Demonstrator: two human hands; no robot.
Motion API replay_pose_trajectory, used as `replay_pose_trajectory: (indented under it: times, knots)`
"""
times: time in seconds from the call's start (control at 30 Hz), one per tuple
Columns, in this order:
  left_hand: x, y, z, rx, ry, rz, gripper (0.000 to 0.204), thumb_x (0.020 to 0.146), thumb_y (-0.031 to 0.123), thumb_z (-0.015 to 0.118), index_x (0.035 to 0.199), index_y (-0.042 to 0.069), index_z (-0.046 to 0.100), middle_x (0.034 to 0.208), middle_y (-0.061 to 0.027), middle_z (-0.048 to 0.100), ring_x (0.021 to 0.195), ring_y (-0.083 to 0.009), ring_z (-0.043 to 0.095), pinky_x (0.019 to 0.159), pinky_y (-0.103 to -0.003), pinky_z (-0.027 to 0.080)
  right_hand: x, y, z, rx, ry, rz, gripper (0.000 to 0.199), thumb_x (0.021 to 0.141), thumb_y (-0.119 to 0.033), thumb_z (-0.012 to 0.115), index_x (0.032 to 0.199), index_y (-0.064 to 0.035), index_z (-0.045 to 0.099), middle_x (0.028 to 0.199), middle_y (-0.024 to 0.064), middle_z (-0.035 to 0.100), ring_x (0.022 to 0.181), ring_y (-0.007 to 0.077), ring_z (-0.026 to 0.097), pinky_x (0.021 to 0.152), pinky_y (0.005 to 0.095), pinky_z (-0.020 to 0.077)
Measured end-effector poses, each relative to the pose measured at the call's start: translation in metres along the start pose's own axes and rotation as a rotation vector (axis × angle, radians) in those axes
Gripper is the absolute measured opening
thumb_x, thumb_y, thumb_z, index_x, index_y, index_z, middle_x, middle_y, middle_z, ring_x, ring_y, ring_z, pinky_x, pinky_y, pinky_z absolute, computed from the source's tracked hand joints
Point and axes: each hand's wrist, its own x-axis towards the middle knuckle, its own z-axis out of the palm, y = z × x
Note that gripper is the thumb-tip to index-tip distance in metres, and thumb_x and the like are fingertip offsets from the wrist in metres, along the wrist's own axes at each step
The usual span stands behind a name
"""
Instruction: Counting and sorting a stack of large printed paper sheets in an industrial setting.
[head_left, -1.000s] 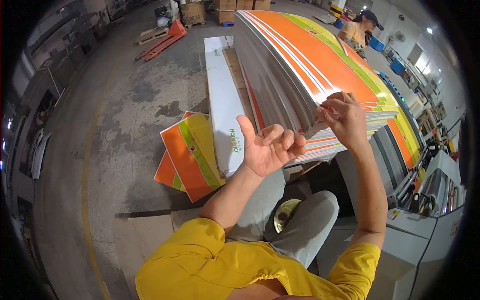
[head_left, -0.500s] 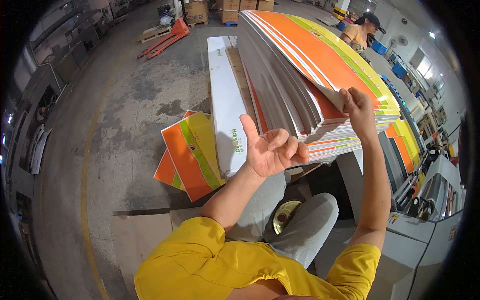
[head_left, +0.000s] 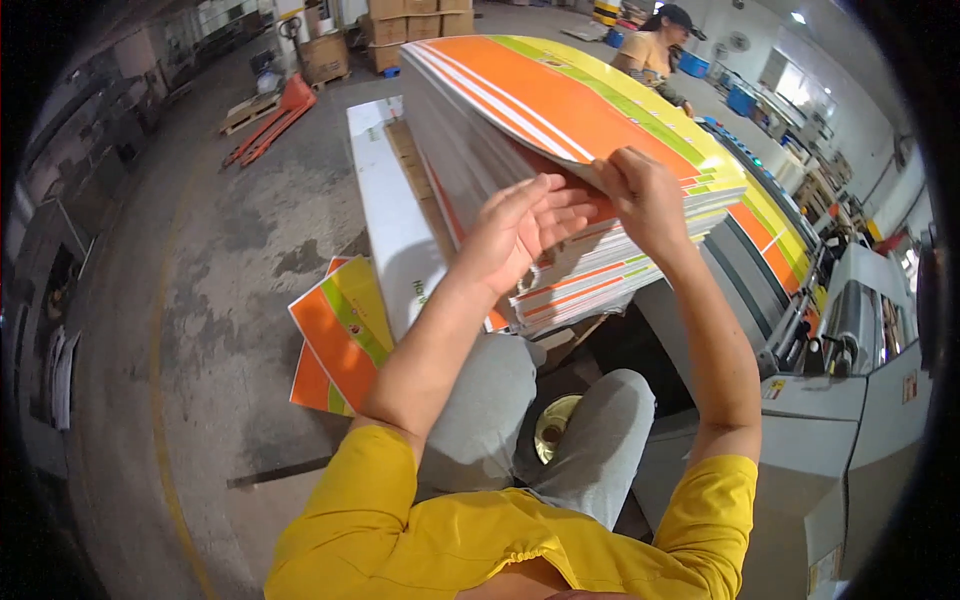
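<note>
A thick stack of printed sheets (head_left: pixel 560 110), orange with green, yellow and white stripes, lies in front of me with its near end bent upward. My right hand (head_left: pixel 642 200) grips the near corner of the top sheets, fingers curled over the edge. My left hand (head_left: pixel 520 232) is flat and open against the near edge of the stack, fingers spread under the raised sheets. Both of my forearms rise from yellow sleeves.
Loose orange and green sheets (head_left: pixel 340 335) lie on the concrete floor at my left. A white board (head_left: pixel 392 210) runs along the stack's left side. A grey machine (head_left: pixel 840 400) stands at right. Another person (head_left: pixel 660 45) works at the far end. An orange pallet jack (head_left: pixel 270 120) sits far left.
My right hand has lifted the stack's near end higher and toward me. My left hand moved from open air onto the near edge of the stack.
</note>
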Motion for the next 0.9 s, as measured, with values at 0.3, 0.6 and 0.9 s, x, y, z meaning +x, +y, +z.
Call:
replay_pose_trajectory:
  times: [0.3,0.6,0.9]
  knots:
    - [0.033,-0.004,-0.003,0.350,0.206,0.020,0.018,0.090,0.010,0.047,0.100,-0.003,0.053,0.096,-0.0118,0.060,0.087,-0.0197,0.061,0.079,-0.032,0.052,0.005,0.002,-0.003,0.175,-0.252,0.284,0.021,0.079,-0.020,0.058,0.077,0.0009,0.062,0.066,0.0165,0.060,0.062,0.0287,0.060,0.058,0.0365,0.0455]
    - [0.031,-0.008,-0.009,0.357,0.217,0.046,0.018,0.091,0.011,0.047,0.102,0.000,0.055,0.094,-0.0084,0.060,0.084,-0.0161,0.060,0.077,-0.029,0.053,0.021,0.005,-0.004,0.111,-0.427,0.297,0.039,0.069,-0.038,0.066,0.075,0.0000,0.065,0.067,0.0138,0.063,0.064,0.0249,0.062,0.060,0.0342,0.0475]
    - [0.032,-0.011,-0.008,0.357,0.227,0.066,0.019,0.091,0.010,0.046,0.103,-0.001,0.055,0.094,-0.0085,0.060,0.082,-0.0154,0.061,0.073,-0.027,0.053,0.032,0.007,-0.004,-0.087,-0.415,0.341,0.026,0.071,-0.031,0.061,0.073,-0.0050,0.066,0.071,0.0138,0.063,0.066,0.0294,0.061,0.062,0.0389,0.0480]
